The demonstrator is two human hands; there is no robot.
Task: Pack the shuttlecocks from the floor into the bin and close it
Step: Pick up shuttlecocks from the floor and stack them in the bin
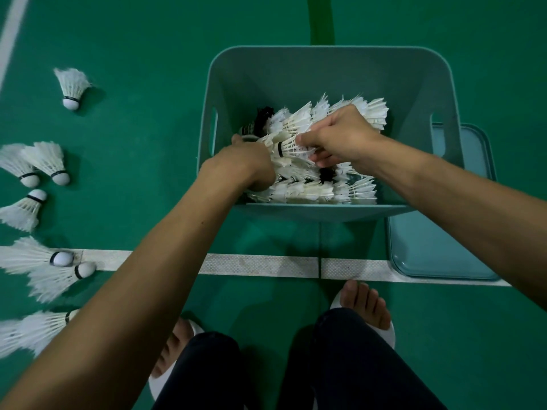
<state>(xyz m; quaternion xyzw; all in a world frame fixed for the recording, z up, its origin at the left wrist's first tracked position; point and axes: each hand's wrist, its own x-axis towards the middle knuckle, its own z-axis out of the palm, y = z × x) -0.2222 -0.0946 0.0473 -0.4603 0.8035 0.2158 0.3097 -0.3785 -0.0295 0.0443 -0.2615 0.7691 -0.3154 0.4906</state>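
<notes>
A teal plastic bin (pixel 328 59) stands open on the green court floor, filled with several white feather shuttlecocks (pixel 325 190) and a few black ones. Both my hands are inside it. My right hand (pixel 340 134) pinches the feathers of a white shuttlecock (pixel 291 149) lying on top of the pile. My left hand (pixel 247 164) is curled around shuttlecocks at the bin's left side, its fingers partly hidden among the feathers. More loose shuttlecocks (pixel 44 161) lie scattered on the floor to the left. The bin's teal lid (pixel 429 247) lies flat on the floor at the right.
A white court line (pixel 260 264) runs across the floor in front of the bin. My feet in white slippers (pixel 367 312) stand just behind it. A single shuttlecock (pixel 72 87) lies farther back at the left.
</notes>
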